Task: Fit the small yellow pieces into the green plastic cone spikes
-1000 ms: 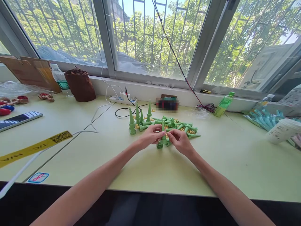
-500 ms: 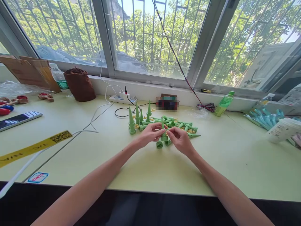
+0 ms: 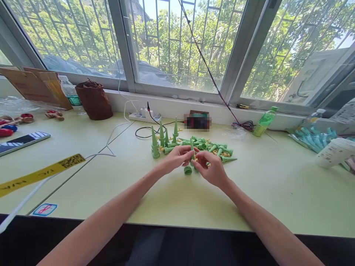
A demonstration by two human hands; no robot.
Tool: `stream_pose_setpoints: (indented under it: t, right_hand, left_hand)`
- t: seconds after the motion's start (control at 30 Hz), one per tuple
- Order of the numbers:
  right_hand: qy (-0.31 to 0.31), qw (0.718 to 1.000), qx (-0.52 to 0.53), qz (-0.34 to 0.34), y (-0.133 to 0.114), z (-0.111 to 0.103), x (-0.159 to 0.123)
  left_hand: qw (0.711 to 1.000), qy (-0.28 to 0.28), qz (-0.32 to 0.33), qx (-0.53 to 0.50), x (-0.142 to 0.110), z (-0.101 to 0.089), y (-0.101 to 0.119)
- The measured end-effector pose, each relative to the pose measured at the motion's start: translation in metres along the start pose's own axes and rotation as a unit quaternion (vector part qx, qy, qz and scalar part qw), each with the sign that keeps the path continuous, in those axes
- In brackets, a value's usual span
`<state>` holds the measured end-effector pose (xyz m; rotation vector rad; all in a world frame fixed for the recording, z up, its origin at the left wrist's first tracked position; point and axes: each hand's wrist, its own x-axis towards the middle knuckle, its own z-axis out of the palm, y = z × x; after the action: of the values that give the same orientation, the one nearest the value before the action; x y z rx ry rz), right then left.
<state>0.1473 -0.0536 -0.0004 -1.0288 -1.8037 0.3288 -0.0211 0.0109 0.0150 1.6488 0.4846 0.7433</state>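
Closed around a green plant watering spike (image 3: 192, 145) is my left hand (image 3: 175, 159), holding it upright with the tip up. My right hand (image 3: 213, 169) pinches a small yellow valve (image 3: 195, 157) at the side of that spike; the fingers hide part of both. Just below, a loose green ring cap (image 3: 188, 170) lies on the table. Several finished-looking spikes (image 3: 155, 144) with yellow valves stand upright beyond my left hand. A pile of green spike parts (image 3: 221, 149) and yellow valves lies behind and beside my right hand.
The pale table (image 3: 177, 203) carries a phone (image 3: 24, 142), a brown drawstring bag (image 3: 93, 99) and a power strip (image 3: 145, 116) with cables. Toward the right are a green bottle (image 3: 264, 122) and a white cup (image 3: 332, 153). A yellow cable tag (image 3: 41, 175) hangs at left.
My right hand has shifted slightly left and its fingers have closed in on the yellow valve against the spike. My left hand keeps its hold on the spike.
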Motion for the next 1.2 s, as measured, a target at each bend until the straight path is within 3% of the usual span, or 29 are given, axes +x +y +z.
stream_pose_setpoints:
  t: [0.3, 1.03, 1.2]
  right_hand:
    - [-0.003, 1.0, -0.015, -0.019, -0.0012, 0.0008, -0.0013]
    - [-0.011, 0.999, -0.027, -0.036, -0.0027, -0.0005, 0.0]
    - [-0.012, 1.0, -0.024, 0.009, 0.0006, -0.0007, 0.0019]
  left_hand:
    - [1.0, -0.025, 0.006, 0.015, -0.0004, -0.0025, 0.0012]
    - [0.999, -0.028, -0.009, 0.023, -0.002, -0.0026, 0.0043]
    - [0.998, 0.015, -0.007, 0.057, -0.0004, -0.0071, 0.0054]
